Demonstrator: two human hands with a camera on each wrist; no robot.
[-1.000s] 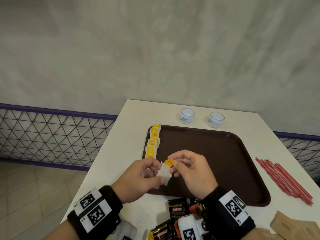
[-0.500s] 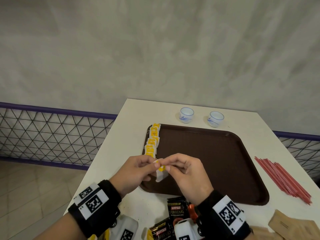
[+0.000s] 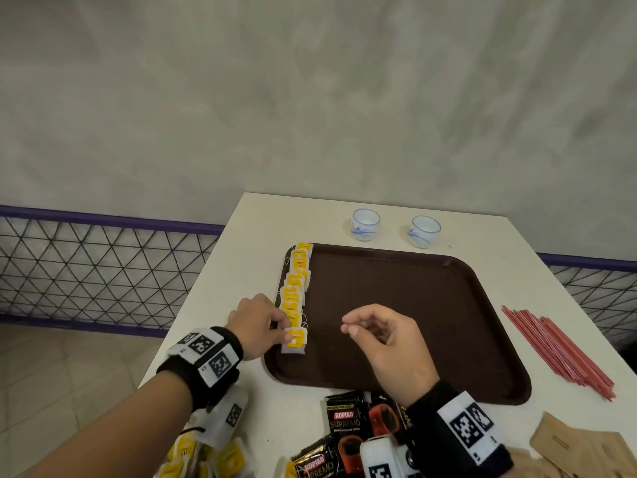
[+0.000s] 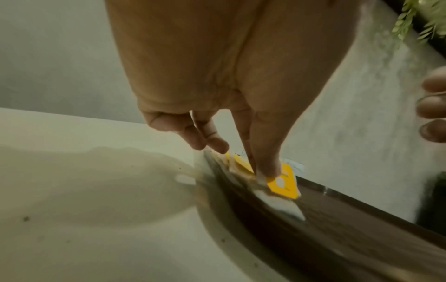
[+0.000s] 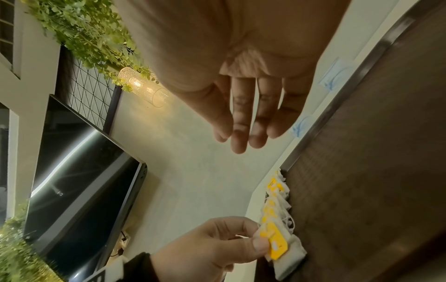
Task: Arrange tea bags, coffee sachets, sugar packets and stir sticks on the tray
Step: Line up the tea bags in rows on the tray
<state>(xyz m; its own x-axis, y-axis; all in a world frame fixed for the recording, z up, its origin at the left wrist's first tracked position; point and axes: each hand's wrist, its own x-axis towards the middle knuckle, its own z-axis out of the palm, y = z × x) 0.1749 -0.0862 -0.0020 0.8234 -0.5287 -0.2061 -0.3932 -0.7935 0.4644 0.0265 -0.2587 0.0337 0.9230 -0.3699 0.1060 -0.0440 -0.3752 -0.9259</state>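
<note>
The left hand [image 3: 256, 327] is pinching the yellow tag of a tea bag [image 3: 295, 341], fingers [image 4: 266, 167] curled onto it, setting it down at the near end of the tea bag row [image 3: 295, 284] that is running along the left edge of the brown tray [image 3: 413, 322]. The right hand [image 3: 382, 339] is hovering over the middle of the tray, fingers [image 5: 241, 137] relaxed and holding nothing. So the tea-bag step looks to be in hand: next, I judge, a release and a reach back to the loose tea bags [image 3: 203, 460] at the near left of the bench [image 3: 220, 288]. Coffee sachets [image 3: 344, 429] are waiting near, stir sticks [image 3: 555, 350] lying right of the tray.
</note>
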